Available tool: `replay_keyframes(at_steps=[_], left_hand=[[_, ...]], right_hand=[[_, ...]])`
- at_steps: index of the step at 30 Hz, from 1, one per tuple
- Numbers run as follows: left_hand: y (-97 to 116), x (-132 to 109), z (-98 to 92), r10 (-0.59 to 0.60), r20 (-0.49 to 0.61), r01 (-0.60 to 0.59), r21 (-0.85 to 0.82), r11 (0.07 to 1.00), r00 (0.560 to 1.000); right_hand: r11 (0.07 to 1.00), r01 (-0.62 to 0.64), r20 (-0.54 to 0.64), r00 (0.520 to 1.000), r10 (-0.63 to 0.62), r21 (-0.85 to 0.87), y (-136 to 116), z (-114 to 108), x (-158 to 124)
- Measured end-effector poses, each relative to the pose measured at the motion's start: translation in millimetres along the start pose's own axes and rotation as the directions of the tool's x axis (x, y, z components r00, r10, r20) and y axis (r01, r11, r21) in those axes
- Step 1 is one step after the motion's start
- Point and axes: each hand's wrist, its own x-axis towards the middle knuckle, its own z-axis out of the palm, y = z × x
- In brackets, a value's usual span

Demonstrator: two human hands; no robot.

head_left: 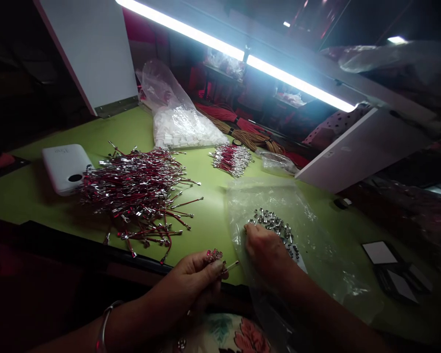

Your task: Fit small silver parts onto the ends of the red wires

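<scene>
My left hand (202, 272) is closed around a small bunch of short red wires (213, 255) with metal terminals on their ends, at the table's near edge. Over a clear plastic bag (238, 211) is my right hand (266, 247), its fingertips pinched together beside a scatter of small metal pieces (275, 223). Whatever sits in that pinch, if anything, is too small to make out. To the left lies a large heap of red wires with metal terminals (139, 181). A smaller, neater bundle of the same wires (231, 159) rests farther back.
A white power bank (68, 169) lies left of the heap. Behind it stands a clear bag of white plastic parts (183, 127). Long red and brown cable bundles (242, 130) run along the back. A bright tube light (297, 81) hangs low overhead; dark-framed white pads (380, 252) lie at right.
</scene>
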Motion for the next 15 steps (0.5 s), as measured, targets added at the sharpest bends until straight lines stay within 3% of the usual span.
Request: replay_keyframes(at_steps=[2, 4, 5, 7, 8, 10, 12, 15], left_hand=[[0, -1, -1.5, 0.002, 0.003, -0.002, 0.008, 1.0, 1.0], [0, -1, -2.1, 0.0, 0.021, 0.0, 0.004, 1.0, 1.0], [0, -1, -1.9, -0.005, 0.032, 0.005, -0.004, 1.0, 0.999], [0, -1, -0.7, -0.012, 0.056, 0.013, -0.024, 1.0, 0.998], [0, -2, 0.1, -0.013, 0.062, 0.015, -0.037, 0.999, 0.998], [1, -2, 1.6, -0.012, 0.072, 0.016, -0.053, 0.998, 0.997], [1, -2, 2.2, -0.011, 0.074, 0.015, -0.059, 0.998, 0.997], [0, -2, 1.7, -0.01, 0.074, 0.016, -0.072, 0.997, 0.997]], right_hand=[[0.997, 0.001, -0.021, 1.0, 0.001, 0.071, 2, -2, -3], [0.941, -0.038, -0.017, 0.999, 0.046, 0.336, -1, -4, -7], [0.84, -0.076, 0.011, 0.996, 0.083, 0.537, -5, -5, -10], [0.457, -0.165, 0.116, 0.984, 0.132, 0.874, -17, -6, -16], [0.257, -0.201, 0.171, 0.976, 0.132, 0.945, -22, -5, -18], [0.036, -0.25, 0.245, 0.964, 0.107, 0.968, -32, -4, -23], [-0.028, -0.28, 0.281, 0.955, 0.091, 0.96, -37, -3, -26], [-0.018, -0.273, 0.273, 0.958, 0.088, 0.962, -38, -3, -29]])
